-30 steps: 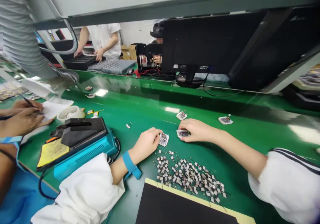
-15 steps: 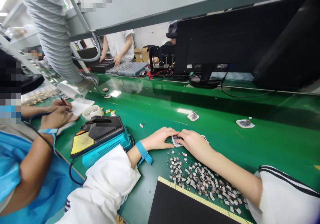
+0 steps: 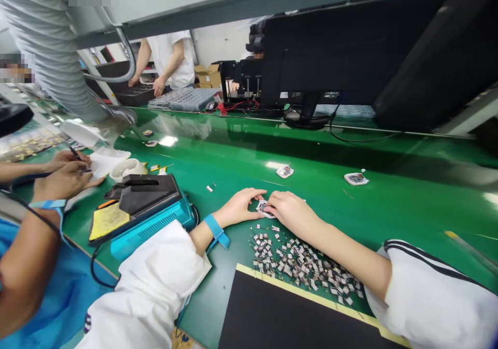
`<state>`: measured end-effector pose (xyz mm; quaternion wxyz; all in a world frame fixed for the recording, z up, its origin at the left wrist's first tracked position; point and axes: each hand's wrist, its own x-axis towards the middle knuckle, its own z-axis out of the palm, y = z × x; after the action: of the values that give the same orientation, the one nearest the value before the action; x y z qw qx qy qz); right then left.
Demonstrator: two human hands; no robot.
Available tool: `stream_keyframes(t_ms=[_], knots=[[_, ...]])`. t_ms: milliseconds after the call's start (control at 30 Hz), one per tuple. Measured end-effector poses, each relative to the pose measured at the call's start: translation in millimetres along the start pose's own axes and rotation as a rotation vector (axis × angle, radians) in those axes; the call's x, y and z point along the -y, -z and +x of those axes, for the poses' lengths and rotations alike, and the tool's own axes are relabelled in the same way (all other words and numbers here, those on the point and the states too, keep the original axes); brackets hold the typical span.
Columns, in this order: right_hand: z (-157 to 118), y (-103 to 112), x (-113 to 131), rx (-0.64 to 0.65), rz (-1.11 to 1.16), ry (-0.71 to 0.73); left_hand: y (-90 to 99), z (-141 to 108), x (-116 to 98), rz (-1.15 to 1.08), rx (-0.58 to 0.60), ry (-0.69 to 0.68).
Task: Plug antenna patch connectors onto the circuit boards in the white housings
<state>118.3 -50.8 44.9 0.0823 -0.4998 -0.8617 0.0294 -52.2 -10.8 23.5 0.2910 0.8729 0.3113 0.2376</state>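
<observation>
Left hand [image 3: 238,206] and right hand [image 3: 294,213] hold one white-rimmed piece [image 3: 265,209], seemingly unfinished; two similar pieces [image 3: 285,172] lie beyond them, many small parts [image 3: 301,266] loose nearer me.

Head camera: I look forward and down from the person's head.
Left hand [image 3: 240,207] and right hand [image 3: 291,211]: near my lens, seen from above and behind.
Green table [image 3: 225,165]: I view it slantwise, stretching away.
Black monitor [image 3: 327,61]: farther from me, upper right.
</observation>
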Motion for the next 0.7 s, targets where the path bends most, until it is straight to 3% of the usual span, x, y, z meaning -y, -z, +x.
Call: stream_keyframes(t_ms=[300,700], knots=[[-6.3,-5.9,-3.0,-0.104,0.080,-0.090,-10.3,-4.8,-13.6,-0.071,-0.151,-0.028],[-7.1,1.0,-10.2,-0.278,-0.005,0.207,-5.8,-6.3,-21.8,-0.250,-0.145,-0.014]])
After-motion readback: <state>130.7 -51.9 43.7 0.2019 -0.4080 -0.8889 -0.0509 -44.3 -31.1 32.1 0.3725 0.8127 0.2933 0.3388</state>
